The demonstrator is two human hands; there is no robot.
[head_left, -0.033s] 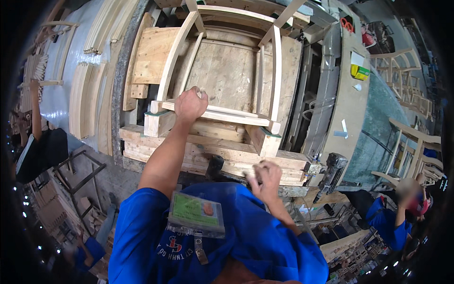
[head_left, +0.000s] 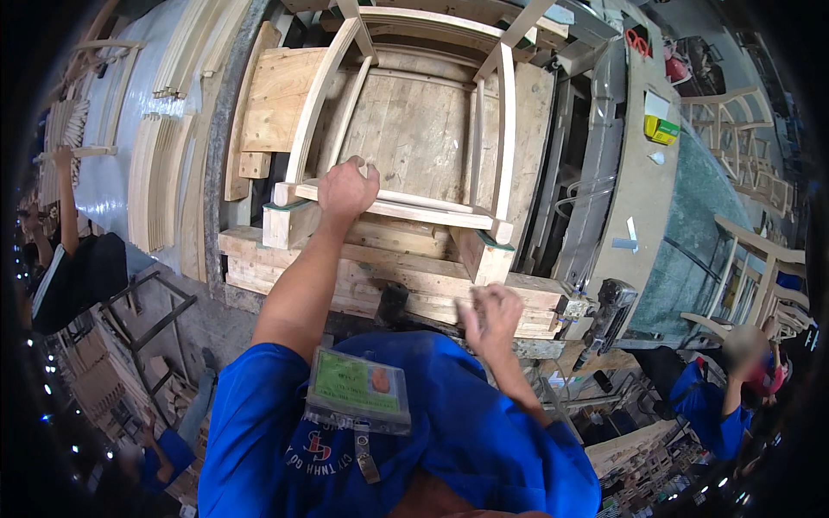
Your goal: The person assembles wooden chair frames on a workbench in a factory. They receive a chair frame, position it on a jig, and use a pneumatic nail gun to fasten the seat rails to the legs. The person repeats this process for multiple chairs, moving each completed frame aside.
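Note:
A pale wooden chair frame (head_left: pixel 505 129) lies in a wooden jig, its front rail (head_left: pixel 423 212) running across the near side. My left hand (head_left: pixel 348 188) is closed over that rail near its left end, fingers wrapped round it. Just this side of the jig's thick front beam (head_left: pixel 345 281), my right hand (head_left: pixel 492 321) hovers near the beam's right part, below the right support block (head_left: pixel 485 257). Motion smears its fingers, and I cannot make out anything in them. A black knob-like part (head_left: pixel 393 302) sticks out at the beam's near side.
Right of the jig, a black power tool (head_left: pixel 609 315) hangs beside the beam end. A green and yellow box (head_left: pixel 661 129) sits on the bench strip. Stacked wooden slats (head_left: pixel 155 181) lie on the left table. Co-workers (head_left: pixel 712 401) are at both sides.
My right hand has shifted slightly right and up, still blurred. My left hand stays on the rail, and the chair frame looks unmoved.

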